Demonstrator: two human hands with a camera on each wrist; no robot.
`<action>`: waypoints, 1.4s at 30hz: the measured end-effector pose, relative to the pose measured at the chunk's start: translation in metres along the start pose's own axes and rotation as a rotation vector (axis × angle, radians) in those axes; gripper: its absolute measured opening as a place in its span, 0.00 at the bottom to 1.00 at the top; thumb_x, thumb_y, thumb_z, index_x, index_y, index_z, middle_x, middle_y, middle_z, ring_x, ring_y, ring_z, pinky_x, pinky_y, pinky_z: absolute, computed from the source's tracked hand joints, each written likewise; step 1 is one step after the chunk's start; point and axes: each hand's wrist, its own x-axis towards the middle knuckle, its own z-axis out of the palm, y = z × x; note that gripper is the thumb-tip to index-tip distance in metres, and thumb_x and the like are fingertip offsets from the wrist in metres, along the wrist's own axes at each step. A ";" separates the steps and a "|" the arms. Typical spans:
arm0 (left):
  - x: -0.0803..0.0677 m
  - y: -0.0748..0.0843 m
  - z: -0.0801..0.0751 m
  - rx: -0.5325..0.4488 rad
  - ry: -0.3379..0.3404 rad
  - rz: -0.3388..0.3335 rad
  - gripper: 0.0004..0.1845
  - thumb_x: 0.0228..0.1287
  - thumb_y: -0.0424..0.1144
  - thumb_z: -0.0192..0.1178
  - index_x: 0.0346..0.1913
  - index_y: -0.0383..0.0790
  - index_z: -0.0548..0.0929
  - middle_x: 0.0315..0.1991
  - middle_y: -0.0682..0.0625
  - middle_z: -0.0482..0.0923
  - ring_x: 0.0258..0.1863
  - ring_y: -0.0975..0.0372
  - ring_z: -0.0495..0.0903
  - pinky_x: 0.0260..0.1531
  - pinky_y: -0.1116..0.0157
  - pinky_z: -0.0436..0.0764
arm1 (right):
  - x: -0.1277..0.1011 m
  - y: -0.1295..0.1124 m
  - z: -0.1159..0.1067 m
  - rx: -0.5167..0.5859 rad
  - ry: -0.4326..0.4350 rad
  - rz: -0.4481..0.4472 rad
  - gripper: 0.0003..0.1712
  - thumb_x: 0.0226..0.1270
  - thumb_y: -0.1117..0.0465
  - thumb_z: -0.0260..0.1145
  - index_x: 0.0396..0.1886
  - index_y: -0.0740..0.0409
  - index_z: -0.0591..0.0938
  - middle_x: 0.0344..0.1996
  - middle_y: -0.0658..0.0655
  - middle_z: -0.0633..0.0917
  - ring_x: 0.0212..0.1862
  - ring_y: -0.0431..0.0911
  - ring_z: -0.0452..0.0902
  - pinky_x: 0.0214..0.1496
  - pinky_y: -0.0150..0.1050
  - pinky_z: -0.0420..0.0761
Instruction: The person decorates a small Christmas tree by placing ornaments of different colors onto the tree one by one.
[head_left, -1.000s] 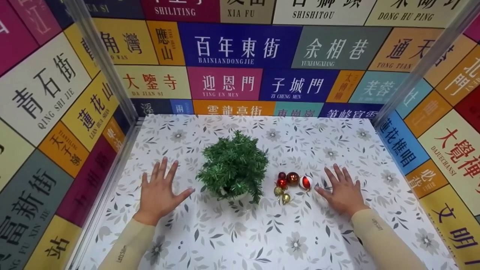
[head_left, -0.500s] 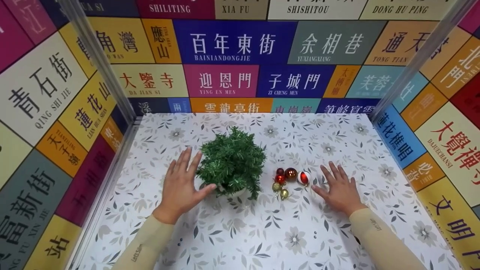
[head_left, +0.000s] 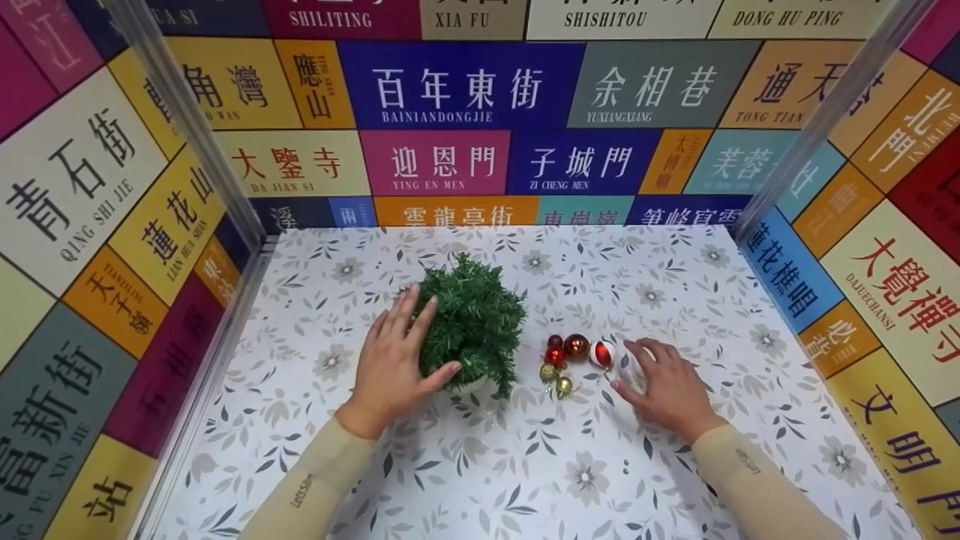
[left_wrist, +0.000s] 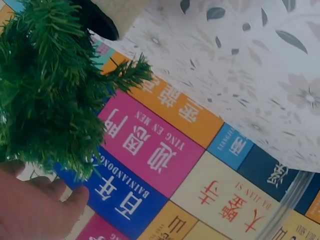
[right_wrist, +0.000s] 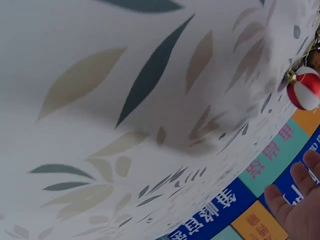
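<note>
Your left hand point(head_left: 394, 364) rests against the left side of the small green tree point(head_left: 474, 322), fingers straight along the needles and the thumb reaching under the low branches toward its pale base; the hand lies open on the foliage, not clamped round it. The tree stands upright near the middle of the floral table point(head_left: 480, 465), a little toward the far edge. Your right hand point(head_left: 667, 386) lies low over the table just right of the baubles point(head_left: 574, 358), fingers loosely bent and apart, gripping nothing (whether the fingertips touch the cloth, you cannot tell from here). The red-and-white bauble point(head_left: 601, 353) sits nearest those fingers, just beside them; the red, copper and gold ones cluster between it and the tree. The left wrist view shows tree branches right above your fingertips point(left_wrist: 75, 200). Walls of coloured street signs point(head_left: 450, 90) close in the far, left and right edges.
</note>
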 end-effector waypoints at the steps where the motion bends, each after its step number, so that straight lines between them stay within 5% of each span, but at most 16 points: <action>1: 0.000 0.001 0.001 -0.005 -0.001 0.002 0.50 0.61 0.70 0.57 0.77 0.42 0.61 0.77 0.39 0.52 0.74 0.46 0.55 0.68 0.43 0.57 | 0.000 -0.004 0.001 0.005 0.006 -0.017 0.45 0.63 0.31 0.62 0.72 0.50 0.69 0.64 0.61 0.71 0.63 0.60 0.67 0.58 0.65 0.70; 9: 0.000 0.004 0.005 -0.019 -0.057 -0.013 0.41 0.68 0.58 0.58 0.76 0.38 0.63 0.75 0.42 0.59 0.73 0.48 0.60 0.68 0.48 0.60 | 0.003 -0.027 0.006 0.067 -0.001 -0.163 0.30 0.67 0.39 0.64 0.64 0.48 0.78 0.51 0.52 0.77 0.48 0.51 0.77 0.42 0.53 0.80; 16: 0.001 0.003 0.004 -0.026 -0.086 -0.018 0.37 0.71 0.51 0.56 0.77 0.41 0.61 0.73 0.43 0.63 0.70 0.50 0.64 0.65 0.49 0.66 | 0.003 -0.040 0.014 0.105 -0.048 -0.190 0.23 0.67 0.48 0.68 0.60 0.47 0.80 0.52 0.50 0.78 0.45 0.49 0.79 0.44 0.50 0.81; 28: 0.009 -0.010 -0.020 -0.093 -0.280 0.015 0.39 0.66 0.45 0.60 0.78 0.43 0.60 0.74 0.44 0.62 0.71 0.51 0.64 0.62 0.47 0.69 | 0.012 -0.045 0.018 0.114 -0.096 -0.223 0.22 0.68 0.52 0.66 0.61 0.46 0.80 0.56 0.51 0.77 0.50 0.50 0.78 0.48 0.51 0.81; 42: 0.010 -0.010 -0.022 -0.083 -0.299 0.010 0.39 0.67 0.45 0.62 0.77 0.43 0.61 0.73 0.45 0.63 0.70 0.51 0.65 0.62 0.47 0.70 | 0.028 -0.061 0.024 0.147 -0.092 -0.374 0.22 0.63 0.64 0.70 0.58 0.46 0.83 0.57 0.52 0.78 0.51 0.49 0.80 0.49 0.47 0.81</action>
